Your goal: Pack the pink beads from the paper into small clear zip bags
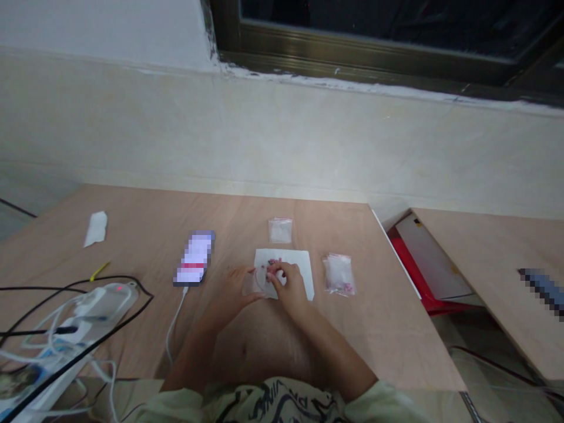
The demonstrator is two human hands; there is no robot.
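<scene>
The small pink pieces (275,261) are found on a white sheet (304,258) laid on the worktop (388,335), directly before the person; the right hand (288,282) is placed over the sheet, thumb and fingertips drawn close together at the pieces; whether one is gripped cannot be told. The left hand (240,286) is set at the sheet's left edge, thumb and fingers spread about a clear bag (254,283); how firmly the bag is held cannot be established. A filled bag (339,274) is noted to the right, and a flat bag (281,230) beyond the sheet. Risks are assessed as follows: a piece could be dropped through a loose pinch, its size being slight; pieces could be scattered if the sheet were nudged by a wrist; the bag's thin film could be folded shut by an uneven hold.
</scene>
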